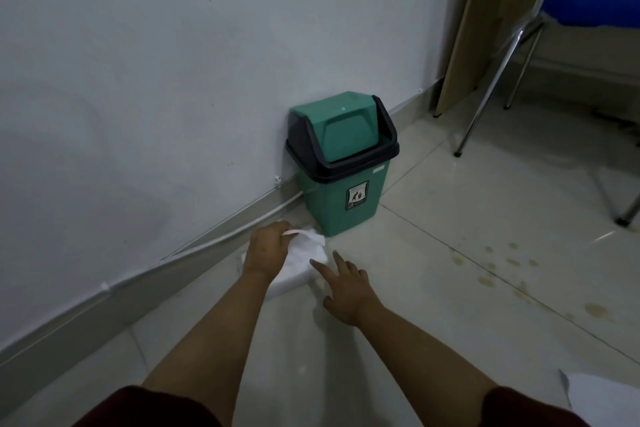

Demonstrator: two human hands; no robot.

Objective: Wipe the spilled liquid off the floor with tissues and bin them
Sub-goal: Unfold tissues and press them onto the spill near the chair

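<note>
A white tissue pack point(294, 279) lies on the tiled floor near the wall, just in front of a green swing-lid bin point(341, 163). My left hand point(268, 250) pinches a white tissue point(306, 243) that sticks up from the pack. My right hand point(346, 288) is spread with straight fingers, its fingertips pressing on the pack's right side. Brownish drops of spilled liquid point(512, 274) dot the floor to the right of my hands.
The white wall with a grey skirting and a cable point(221, 236) runs along the left. Chrome chair legs point(491, 87) and a wooden panel point(467, 28) stand at the back right. A white sheet point(602, 395) lies at the bottom right corner.
</note>
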